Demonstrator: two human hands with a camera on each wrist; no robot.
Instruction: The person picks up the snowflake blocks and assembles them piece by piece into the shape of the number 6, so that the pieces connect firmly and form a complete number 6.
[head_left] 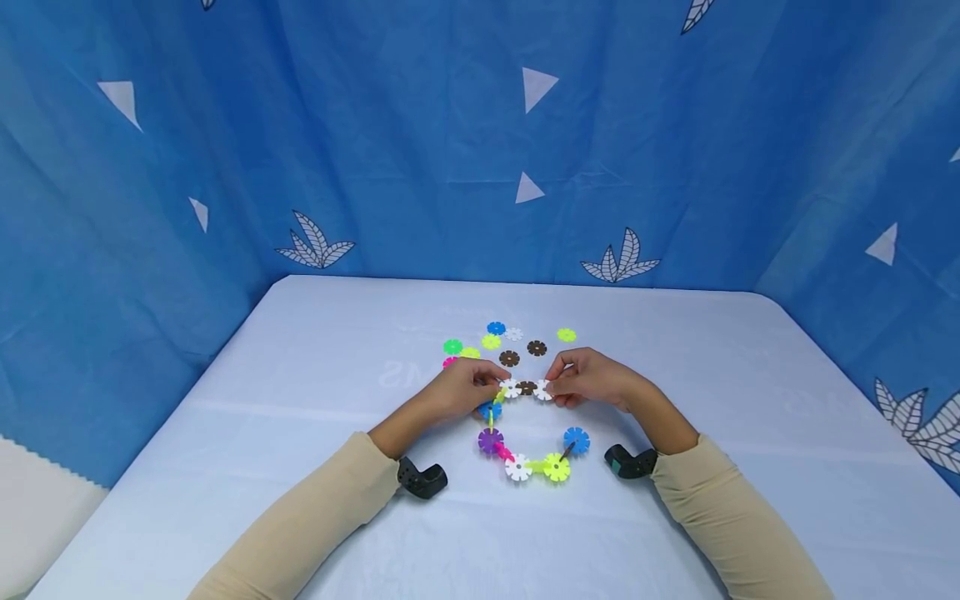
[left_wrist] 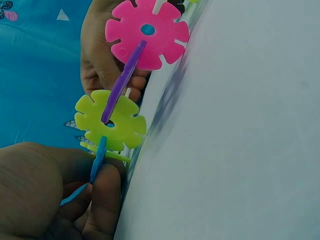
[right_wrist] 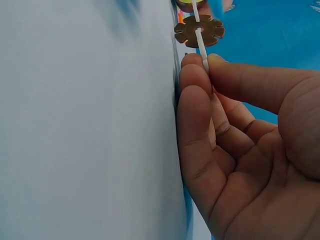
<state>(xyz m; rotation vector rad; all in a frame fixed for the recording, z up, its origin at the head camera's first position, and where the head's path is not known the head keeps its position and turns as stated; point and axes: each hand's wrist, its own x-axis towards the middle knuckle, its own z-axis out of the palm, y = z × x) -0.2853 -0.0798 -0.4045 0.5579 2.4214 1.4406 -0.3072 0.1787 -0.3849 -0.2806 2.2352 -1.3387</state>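
A curved chain of interlocking plastic snowflake discs [head_left: 491, 441] lies between my hands, joined slot to slot in white, brown, yellow, blue, purple and pink. My left hand [head_left: 459, 389] pinches its upper left stretch, beside a white disc [head_left: 510, 388]; in the left wrist view, the fingers are at a blue disc [left_wrist: 99, 159] under a yellow-green disc [left_wrist: 120, 131]. My right hand [head_left: 592, 379] pinches another white disc [head_left: 543, 390] between thumb and fingers. This disc slots into a brown disc [right_wrist: 210, 33]. A blue disc [head_left: 577, 440] forms the chain's lower right end.
Loose discs in several colours lie beyond my hands, including a brown disc [head_left: 537, 348], a green disc [head_left: 453, 346] and a yellow disc [head_left: 566, 335]. The white table [head_left: 337, 350] meets a blue curtain [head_left: 435, 167] at the back. Black wrist devices [head_left: 422, 479] sit by both sleeves.
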